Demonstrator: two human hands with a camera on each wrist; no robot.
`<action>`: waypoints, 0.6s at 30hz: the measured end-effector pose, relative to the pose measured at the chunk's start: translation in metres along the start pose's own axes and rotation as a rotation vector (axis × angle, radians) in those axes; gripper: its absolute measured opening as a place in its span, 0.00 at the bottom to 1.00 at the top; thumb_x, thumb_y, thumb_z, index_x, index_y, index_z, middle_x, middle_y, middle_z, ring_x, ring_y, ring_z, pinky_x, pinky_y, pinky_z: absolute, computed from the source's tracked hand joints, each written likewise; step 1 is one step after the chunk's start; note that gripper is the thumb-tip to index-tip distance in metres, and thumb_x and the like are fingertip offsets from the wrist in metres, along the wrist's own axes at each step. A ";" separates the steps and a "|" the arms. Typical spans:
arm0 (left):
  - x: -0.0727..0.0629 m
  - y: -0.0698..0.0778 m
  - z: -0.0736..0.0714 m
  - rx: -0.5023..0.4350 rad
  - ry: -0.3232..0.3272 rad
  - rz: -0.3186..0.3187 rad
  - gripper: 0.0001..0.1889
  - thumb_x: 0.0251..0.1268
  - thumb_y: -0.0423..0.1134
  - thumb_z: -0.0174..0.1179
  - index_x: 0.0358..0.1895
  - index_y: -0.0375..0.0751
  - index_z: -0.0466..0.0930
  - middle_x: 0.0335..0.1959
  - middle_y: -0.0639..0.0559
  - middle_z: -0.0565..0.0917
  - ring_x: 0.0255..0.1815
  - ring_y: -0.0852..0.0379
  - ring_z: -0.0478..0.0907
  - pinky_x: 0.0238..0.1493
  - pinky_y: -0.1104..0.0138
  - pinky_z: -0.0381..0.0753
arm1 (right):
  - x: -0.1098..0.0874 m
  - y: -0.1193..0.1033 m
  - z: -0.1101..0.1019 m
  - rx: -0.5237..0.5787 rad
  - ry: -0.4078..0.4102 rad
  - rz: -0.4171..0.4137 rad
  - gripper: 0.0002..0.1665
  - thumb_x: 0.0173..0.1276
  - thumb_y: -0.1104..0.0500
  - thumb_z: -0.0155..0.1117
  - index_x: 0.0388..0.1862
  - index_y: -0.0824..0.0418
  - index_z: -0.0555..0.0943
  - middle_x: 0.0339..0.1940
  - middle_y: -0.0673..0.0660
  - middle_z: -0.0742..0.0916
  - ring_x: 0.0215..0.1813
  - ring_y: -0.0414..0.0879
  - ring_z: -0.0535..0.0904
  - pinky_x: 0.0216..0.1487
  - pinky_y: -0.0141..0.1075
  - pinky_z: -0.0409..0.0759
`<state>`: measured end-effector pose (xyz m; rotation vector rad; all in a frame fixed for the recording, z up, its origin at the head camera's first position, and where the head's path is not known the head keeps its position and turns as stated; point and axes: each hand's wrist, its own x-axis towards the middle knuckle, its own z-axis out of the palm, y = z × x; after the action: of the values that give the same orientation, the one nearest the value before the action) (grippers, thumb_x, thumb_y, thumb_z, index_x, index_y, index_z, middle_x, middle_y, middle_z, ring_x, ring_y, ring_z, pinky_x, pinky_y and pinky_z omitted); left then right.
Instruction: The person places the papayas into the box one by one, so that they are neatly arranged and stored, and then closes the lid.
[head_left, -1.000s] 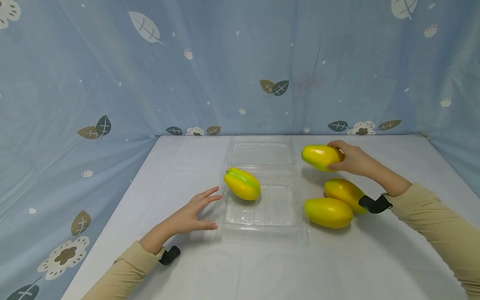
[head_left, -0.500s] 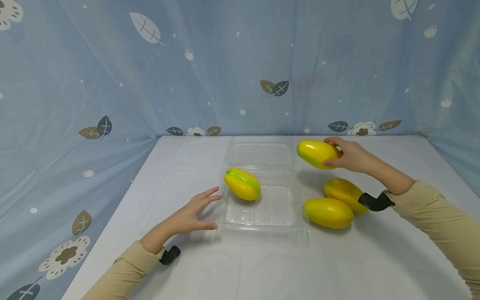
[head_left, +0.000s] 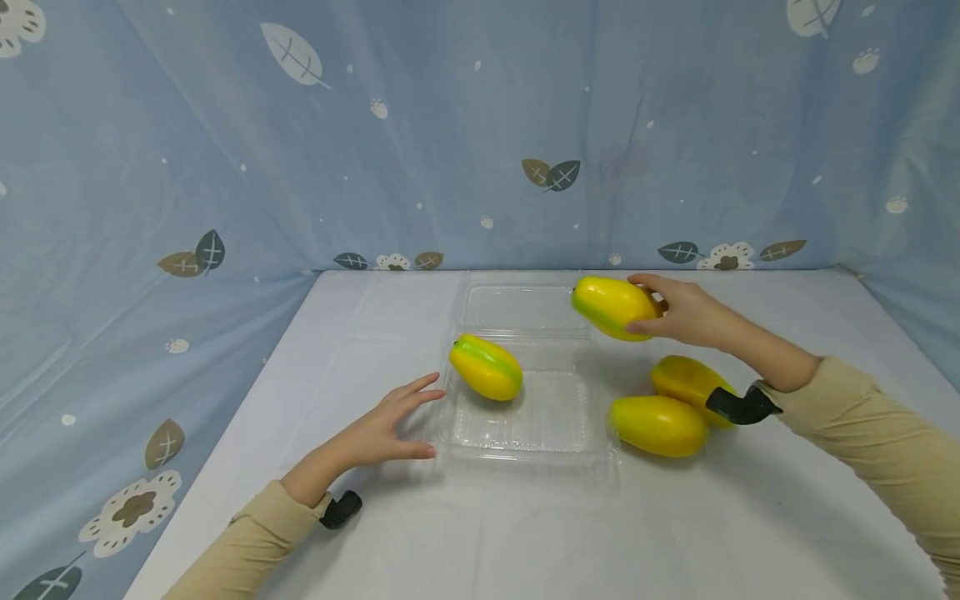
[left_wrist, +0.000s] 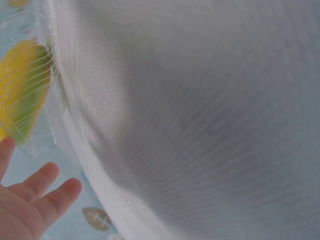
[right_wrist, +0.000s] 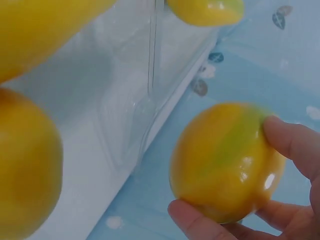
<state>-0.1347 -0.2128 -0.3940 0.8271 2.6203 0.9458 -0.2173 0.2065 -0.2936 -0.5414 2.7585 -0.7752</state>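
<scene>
My right hand grips a yellow papaya by its right end, raised above the table near the back right of the container. In the right wrist view, the thumb and fingers sit around this papaya. A clear plastic clamshell container lies with its lid folded back. Inside its base, toward the left, rests another papaya with a green stripe. Beside the container's left edge, my left hand has its fingers spread and holds nothing; the left wrist view shows its fingers apart from the papaya.
Two more papayas lie right of the container on the white table: one in front, the other touching it from behind, partly covered by the black wrist camera. A blue patterned curtain borders the back and sides.
My right hand has carried its papaya left and slightly up, toward the container's lid. The left hand and the other papayas have stayed where they were.
</scene>
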 end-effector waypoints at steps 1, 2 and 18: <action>0.000 0.000 0.000 0.001 -0.001 -0.002 0.40 0.50 0.51 0.67 0.66 0.43 0.62 0.73 0.50 0.50 0.71 0.43 0.47 0.64 0.42 0.54 | 0.000 -0.002 0.001 -0.003 -0.001 -0.009 0.47 0.60 0.49 0.64 0.69 0.70 0.53 0.59 0.71 0.72 0.54 0.63 0.72 0.50 0.51 0.75; 0.000 0.000 0.000 0.001 0.000 -0.002 0.40 0.50 0.51 0.67 0.66 0.43 0.62 0.73 0.50 0.51 0.71 0.44 0.47 0.64 0.42 0.54 | 0.001 -0.004 0.002 -0.007 -0.004 -0.017 0.47 0.60 0.50 0.64 0.69 0.70 0.53 0.59 0.71 0.72 0.54 0.63 0.72 0.50 0.51 0.76; 0.000 0.002 -0.001 -0.004 -0.004 -0.001 0.39 0.50 0.49 0.67 0.66 0.43 0.62 0.73 0.47 0.50 0.71 0.42 0.47 0.63 0.41 0.53 | 0.009 -0.022 0.024 0.089 -0.033 -0.047 0.45 0.60 0.50 0.64 0.68 0.69 0.56 0.57 0.66 0.74 0.51 0.57 0.73 0.50 0.48 0.76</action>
<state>-0.1342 -0.2121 -0.3924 0.8252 2.6146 0.9481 -0.2118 0.1750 -0.3026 -0.5979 2.6758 -0.8868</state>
